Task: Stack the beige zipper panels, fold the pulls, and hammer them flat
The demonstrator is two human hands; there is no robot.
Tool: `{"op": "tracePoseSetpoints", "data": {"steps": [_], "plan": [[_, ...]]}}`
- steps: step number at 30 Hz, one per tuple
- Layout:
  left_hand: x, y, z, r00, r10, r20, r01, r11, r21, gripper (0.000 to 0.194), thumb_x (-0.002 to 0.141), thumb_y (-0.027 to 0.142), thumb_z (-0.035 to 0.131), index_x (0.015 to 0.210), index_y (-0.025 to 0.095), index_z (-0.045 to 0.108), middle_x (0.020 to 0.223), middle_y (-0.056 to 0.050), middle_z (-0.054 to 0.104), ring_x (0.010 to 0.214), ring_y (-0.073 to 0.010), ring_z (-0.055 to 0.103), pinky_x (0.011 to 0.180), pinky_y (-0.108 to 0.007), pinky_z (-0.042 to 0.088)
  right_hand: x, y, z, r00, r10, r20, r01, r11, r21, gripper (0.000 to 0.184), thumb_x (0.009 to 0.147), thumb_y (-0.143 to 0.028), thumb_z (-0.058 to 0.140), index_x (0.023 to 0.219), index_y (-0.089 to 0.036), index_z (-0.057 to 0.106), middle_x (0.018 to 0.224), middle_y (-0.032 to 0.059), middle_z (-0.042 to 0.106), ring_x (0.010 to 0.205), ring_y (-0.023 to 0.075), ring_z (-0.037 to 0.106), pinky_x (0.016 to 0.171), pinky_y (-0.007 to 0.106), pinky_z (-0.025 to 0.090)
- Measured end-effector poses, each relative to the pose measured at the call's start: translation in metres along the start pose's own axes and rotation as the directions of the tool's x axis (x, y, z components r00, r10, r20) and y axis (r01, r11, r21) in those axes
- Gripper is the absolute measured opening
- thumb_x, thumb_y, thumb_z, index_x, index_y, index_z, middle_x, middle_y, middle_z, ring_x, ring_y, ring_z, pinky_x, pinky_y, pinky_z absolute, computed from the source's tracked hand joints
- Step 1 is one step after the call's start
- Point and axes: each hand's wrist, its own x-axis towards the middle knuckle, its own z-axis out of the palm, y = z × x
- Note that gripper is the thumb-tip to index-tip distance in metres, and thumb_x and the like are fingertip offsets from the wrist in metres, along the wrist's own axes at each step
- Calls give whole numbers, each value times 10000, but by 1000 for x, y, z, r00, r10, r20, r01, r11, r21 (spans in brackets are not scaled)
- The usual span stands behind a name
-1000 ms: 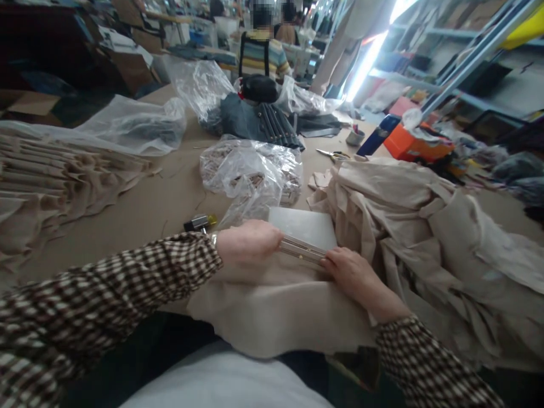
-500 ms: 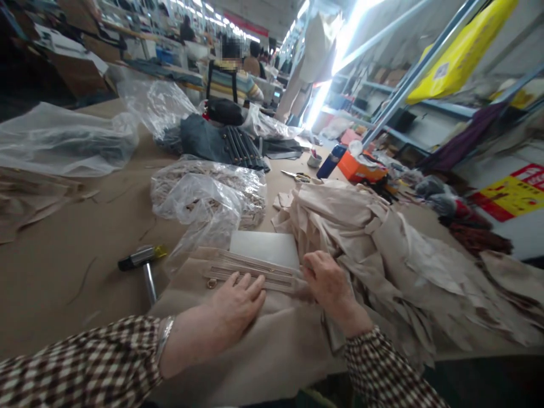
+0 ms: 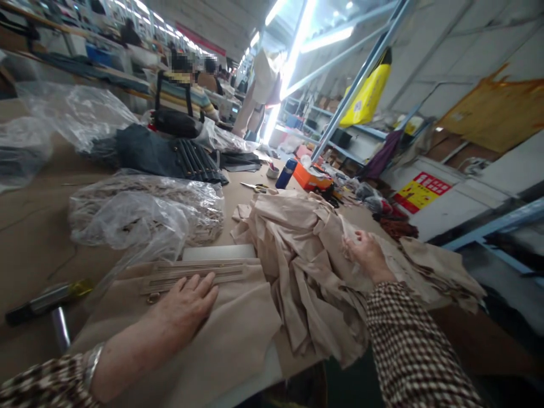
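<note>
My left hand (image 3: 185,306) lies flat, fingers spread, on a beige fabric piece (image 3: 221,334) spread at the table's near edge. Just beyond its fingertips run pleated strips with small metal fittings (image 3: 195,273), resting against a white slab (image 3: 219,252). My right hand (image 3: 368,255) has reached right onto a heap of beige fabric pieces (image 3: 297,249); its fingers curl into the cloth near the top of the heap.
A hammer with a yellow-tipped head (image 3: 49,300) lies left of the fabric. Clear plastic bags of beige parts (image 3: 144,212) sit behind. Dark garments (image 3: 165,156), scissors (image 3: 255,187), a blue bottle (image 3: 285,173) and an orange box (image 3: 310,177) stand further back. People work in the distance.
My right hand left the pleated strip and moved right onto the fabric heap. The left hand stayed flat on the spread piece. The view swung right.
</note>
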Motion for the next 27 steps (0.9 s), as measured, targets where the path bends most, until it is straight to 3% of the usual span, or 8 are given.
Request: {"op": "tracePoseSetpoints", "data": {"steps": [3, 5, 8, 11, 17, 21, 24, 27], "plan": [[0, -1, 2, 1000, -5, -16, 5, 1000, 0, 601, 839, -4, 355, 1353, 221, 572, 1512, -168, 403, 1320, -373, 471, 1064, -564, 391, 4, -1, 4, 993, 27, 111, -27, 1000, -6, 331, 815, -451, 570, 881, -144, 678, 887, 142, 686, 843, 242, 625, 740, 314, 427], [0, -2, 3, 1000, -1, -19, 1, 1000, -3, 602, 836, 1, 362, 1358, 219, 568, 1515, -167, 399, 1324, -369, 468, 1069, -554, 392, 6, -6, 7, 988, 35, 153, -35, 999, -2, 221, 786, -357, 585, 682, -172, 645, 733, 106, 669, 747, 213, 614, 673, 294, 400], [0, -3, 6, 999, -16, -33, 15, 999, -31, 584, 849, 16, 356, 1349, 224, 575, 1509, -167, 407, 1327, -366, 466, 1071, -563, 383, 7, -8, 4, 988, 35, 153, -43, 998, 44, 227, 748, -242, 545, 529, -182, 563, 618, 85, 629, 691, 188, 589, 633, 279, 383], [2, -5, 7, 999, -9, -43, 6, 998, -67, 499, 881, 79, 386, 1309, 216, 602, 1500, -178, 418, 1309, -382, 480, 1056, -574, 388, 6, -3, -7, 996, -1, 92, -13, 987, 158, 251, 792, -304, 490, 605, -174, 593, 634, 66, 636, 687, 179, 588, 621, 264, 411], [11, -13, -14, 996, 56, 67, -47, 990, -130, 436, 873, 104, 455, 1272, 182, 614, 1452, -195, 472, 1311, -336, 483, 1046, -494, 409, 7, 2, -41, 986, -26, -163, 78, 945, 319, 444, 927, -448, 244, 979, -185, 598, 1140, 122, 653, 912, 177, 632, 722, 287, 512], [16, -7, -29, 996, 65, 60, -52, 981, -188, 353, 853, 133, 481, 1150, 186, 664, 1340, -181, 562, 1154, -314, 584, 959, -466, 468, 7, -11, -37, 996, -65, -65, 78, 972, 223, 394, 904, -455, 385, 963, -161, 640, 950, 119, 697, 839, 209, 639, 718, 303, 484], [16, 0, -32, 997, 38, 70, -25, 984, -174, 310, 846, 141, 481, 1078, 178, 683, 1352, -193, 546, 1103, -336, 599, 910, -485, 486, 5, -26, -13, 997, -49, 56, 45, 995, 84, 352, 847, -456, 536, 887, -138, 681, 851, 143, 699, 807, 240, 638, 699, 309, 445], [14, 1, -30, 995, 34, 99, -20, 991, -135, 360, 850, 128, 476, 1159, 153, 660, 1424, -230, 477, 1197, -380, 550, 952, -533, 464, 8, -39, 8, 992, -23, 125, 28, 999, -40, 234, 839, -315, 548, 773, -139, 687, 798, 159, 690, 768, 238, 634, 671, 305, 415]]}}
